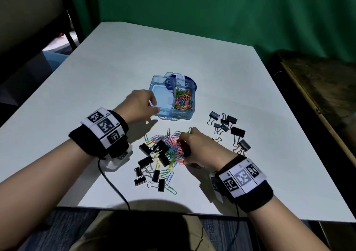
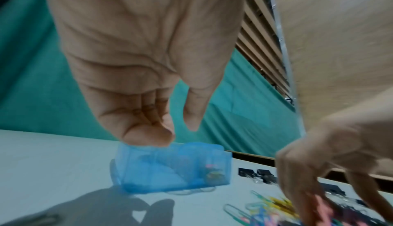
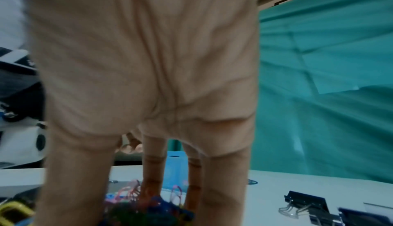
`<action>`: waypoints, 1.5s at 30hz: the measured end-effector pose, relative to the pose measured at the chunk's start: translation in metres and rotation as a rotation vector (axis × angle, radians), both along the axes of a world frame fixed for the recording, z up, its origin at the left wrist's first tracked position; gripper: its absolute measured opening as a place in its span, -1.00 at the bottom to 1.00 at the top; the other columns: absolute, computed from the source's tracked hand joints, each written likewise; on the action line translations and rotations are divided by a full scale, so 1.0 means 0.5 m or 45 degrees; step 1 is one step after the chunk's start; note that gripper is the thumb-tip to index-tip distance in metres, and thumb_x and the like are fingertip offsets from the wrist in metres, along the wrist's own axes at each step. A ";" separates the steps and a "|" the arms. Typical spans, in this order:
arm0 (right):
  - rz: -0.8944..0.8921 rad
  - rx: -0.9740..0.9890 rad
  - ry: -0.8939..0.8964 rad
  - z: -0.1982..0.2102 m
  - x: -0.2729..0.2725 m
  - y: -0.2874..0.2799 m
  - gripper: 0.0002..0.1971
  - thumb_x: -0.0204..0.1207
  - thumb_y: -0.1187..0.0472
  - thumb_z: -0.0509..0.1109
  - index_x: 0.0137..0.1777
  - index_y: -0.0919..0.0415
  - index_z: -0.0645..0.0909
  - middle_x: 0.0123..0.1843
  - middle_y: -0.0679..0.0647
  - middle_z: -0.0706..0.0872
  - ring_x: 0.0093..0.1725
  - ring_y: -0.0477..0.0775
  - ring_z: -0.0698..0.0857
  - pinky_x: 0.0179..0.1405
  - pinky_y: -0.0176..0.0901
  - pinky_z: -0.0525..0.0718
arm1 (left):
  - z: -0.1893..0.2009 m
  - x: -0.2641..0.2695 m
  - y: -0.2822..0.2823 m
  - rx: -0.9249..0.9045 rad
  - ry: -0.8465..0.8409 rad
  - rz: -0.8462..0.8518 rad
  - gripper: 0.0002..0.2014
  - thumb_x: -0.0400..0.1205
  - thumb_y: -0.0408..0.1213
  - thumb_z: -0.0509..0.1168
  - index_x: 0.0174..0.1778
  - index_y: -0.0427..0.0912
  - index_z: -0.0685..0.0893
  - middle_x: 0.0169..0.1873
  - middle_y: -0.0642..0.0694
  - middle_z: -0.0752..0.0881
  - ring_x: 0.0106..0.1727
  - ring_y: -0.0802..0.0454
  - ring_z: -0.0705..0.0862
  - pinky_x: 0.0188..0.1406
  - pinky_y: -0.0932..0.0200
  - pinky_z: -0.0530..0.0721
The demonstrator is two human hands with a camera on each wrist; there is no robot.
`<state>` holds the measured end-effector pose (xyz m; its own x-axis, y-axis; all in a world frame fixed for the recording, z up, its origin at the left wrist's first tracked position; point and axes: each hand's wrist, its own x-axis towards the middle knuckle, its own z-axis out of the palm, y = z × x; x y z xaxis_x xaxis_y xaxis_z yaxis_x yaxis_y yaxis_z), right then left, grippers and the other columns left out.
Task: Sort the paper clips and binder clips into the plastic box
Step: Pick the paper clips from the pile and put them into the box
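A clear blue plastic box (image 1: pixel 182 114) (image 2: pixel 170 167) stands mid-table; its right compartment holds coloured paper clips (image 1: pixel 183 100), its left one shows bare. My left hand (image 1: pixel 143 104) (image 2: pixel 180 128) grips the box's near-left corner, fingers curled over the rim. In front of the box lies a mixed pile of coloured paper clips (image 1: pixel 167 145) (image 3: pixel 149 212) and black binder clips (image 1: pixel 146 161). My right hand (image 1: pixel 185 145) (image 3: pixel 161 196) reaches down into the pile, thumb and fingers closed round a bunch of paper clips. A second group of binder clips (image 1: pixel 227 123) (image 3: pixel 306 202) lies to its right.
The white table (image 1: pixel 134 58) has free room to the left and behind the box. A dark wooden bench (image 1: pixel 317 81) stands past the right edge, and a green curtain (image 1: pixel 212 10) hangs behind. A black cable (image 1: pixel 113 185) runs off the front edge.
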<state>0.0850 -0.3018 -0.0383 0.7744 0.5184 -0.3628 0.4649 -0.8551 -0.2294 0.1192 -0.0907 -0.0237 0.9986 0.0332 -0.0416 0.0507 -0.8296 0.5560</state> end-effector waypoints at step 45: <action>-0.209 0.240 -0.191 0.021 0.205 0.066 -0.62 0.38 0.47 0.21 0.11 0.21 0.71 0.12 0.25 0.74 0.22 0.34 0.61 0.37 0.12 0.49 | -0.024 0.045 0.025 -0.187 0.261 0.158 -0.43 0.61 -0.18 0.33 0.53 -0.20 0.35 0.23 -0.30 0.66 0.21 -0.28 0.66 -0.04 0.15 0.54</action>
<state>0.1877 -0.2688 -0.0276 0.8911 0.4293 -0.1473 0.3648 -0.8705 -0.3303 0.1415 -0.0781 -0.0357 0.9576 0.1334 -0.2555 0.2707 -0.7211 0.6378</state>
